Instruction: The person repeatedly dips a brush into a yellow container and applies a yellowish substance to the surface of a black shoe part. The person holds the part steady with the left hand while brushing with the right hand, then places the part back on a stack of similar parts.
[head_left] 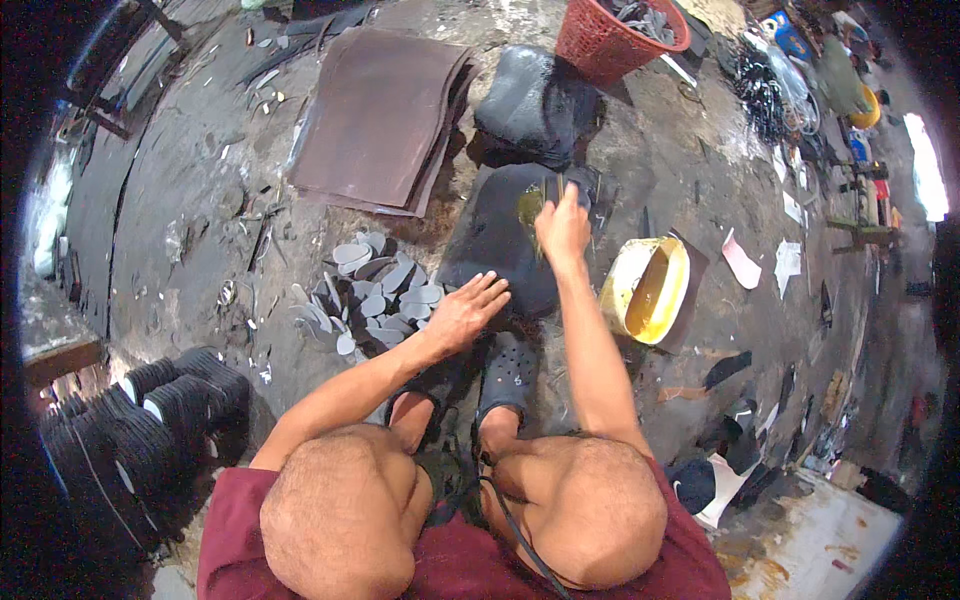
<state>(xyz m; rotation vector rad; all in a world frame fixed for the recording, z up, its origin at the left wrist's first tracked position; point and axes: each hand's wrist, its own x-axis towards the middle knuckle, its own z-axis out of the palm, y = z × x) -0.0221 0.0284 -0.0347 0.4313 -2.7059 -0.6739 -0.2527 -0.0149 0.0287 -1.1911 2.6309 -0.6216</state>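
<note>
Fingers stretched flat, my left hand point(468, 312) presses on the near left edge of a dark sheet point(490, 235) on the floor. Over the far right part of that sheet, my right hand point(563, 230) is closed around a thin tool, blurred and mostly hidden by the fingers. A wet yellowish patch of glue-like liquid point(531, 205) lies beside it. To the right stands a cut-open white and yellow tub point(618, 287) holding thick yellow liquid. Left of my left hand is a pile of grey sole-shaped pieces point(385, 290).
A stack of brown sheets point(375, 120) lies at the far left of the dark sheet. Beyond it sit a shiny black bundle point(530, 100) and a red basket point(610, 45). Stacked black soles point(150, 430) stand at the near left. Scraps litter the floor.
</note>
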